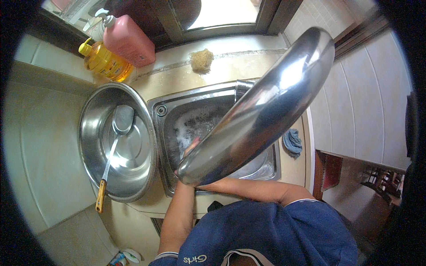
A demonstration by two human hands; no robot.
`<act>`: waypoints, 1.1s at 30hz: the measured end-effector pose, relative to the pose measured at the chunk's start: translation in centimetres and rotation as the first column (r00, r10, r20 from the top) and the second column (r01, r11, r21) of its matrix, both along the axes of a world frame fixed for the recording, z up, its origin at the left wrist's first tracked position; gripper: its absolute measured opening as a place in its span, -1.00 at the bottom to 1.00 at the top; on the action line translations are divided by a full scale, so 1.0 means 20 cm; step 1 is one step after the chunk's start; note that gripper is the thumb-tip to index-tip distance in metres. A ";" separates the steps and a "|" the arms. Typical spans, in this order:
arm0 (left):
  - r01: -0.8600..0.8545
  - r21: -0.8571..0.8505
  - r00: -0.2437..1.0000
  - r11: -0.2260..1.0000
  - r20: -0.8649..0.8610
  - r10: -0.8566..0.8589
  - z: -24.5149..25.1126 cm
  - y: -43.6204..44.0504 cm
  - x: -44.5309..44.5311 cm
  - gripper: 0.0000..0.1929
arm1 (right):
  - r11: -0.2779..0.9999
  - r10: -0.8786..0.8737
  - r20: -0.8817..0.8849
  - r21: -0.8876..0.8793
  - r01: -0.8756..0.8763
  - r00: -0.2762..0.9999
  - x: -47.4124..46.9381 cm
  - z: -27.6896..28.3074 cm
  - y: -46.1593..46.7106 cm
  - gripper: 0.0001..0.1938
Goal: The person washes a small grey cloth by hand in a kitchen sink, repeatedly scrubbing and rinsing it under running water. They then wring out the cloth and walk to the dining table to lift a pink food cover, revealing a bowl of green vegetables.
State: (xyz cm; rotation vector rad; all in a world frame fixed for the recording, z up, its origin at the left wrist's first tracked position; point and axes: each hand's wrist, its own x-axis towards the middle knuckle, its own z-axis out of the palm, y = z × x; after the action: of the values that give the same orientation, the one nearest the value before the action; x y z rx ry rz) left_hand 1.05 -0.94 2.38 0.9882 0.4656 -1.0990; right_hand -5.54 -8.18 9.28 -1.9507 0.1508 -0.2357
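Note:
A large, shiny stainless-steel vessel (263, 106), perhaps a wok or basin, is tilted steeply on edge above the steel sink (154, 133). At its lower left end, part of my left hand (191, 146) shows at the rim, holding it; the rest is behind the metal. My right forearm reaches in beneath the vessel from the right, and the right hand is hidden behind it. Suds and water lie in the sink. To the left, a wide steel basin (151, 146) holds a metal spatula (123, 119), its wooden handle resting over the near rim.
A faucet (243, 89) is partly covered by the vessel. A tan scrubbing pad (201, 61) lies on the ledge behind. A yellow soap bottle (106, 63) and pink pump bottle (129, 40) stand back left. A blue-grey cloth (292, 143) lies right of the sink.

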 end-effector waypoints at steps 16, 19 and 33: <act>-0.298 0.392 0.953 0.870 0.080 0.291 -0.30 0.21 0.09 -0.63 | 0.926 -0.349 -0.311 -0.259 0.275 0.884 0.04 -0.82 -0.76 -0.62; -0.250 0.303 0.968 0.920 0.070 0.240 -0.36 0.26 0.07 -0.61 | 0.803 -0.057 -0.196 -0.592 -0.072 0.979 0.04 -0.70 -0.78 -0.33; -0.169 0.078 0.968 0.982 -0.173 0.181 -0.14 0.09 0.00 -0.54 | 0.983 0.175 0.111 -0.079 -0.167 0.978 -0.01 -0.27 -0.62 -0.66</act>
State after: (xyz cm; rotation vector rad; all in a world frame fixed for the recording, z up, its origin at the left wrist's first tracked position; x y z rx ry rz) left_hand 0.98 0.90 -0.50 0.8878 0.7250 -1.0227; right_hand -5.73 -20.52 3.87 -1.9995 -0.1033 -0.2440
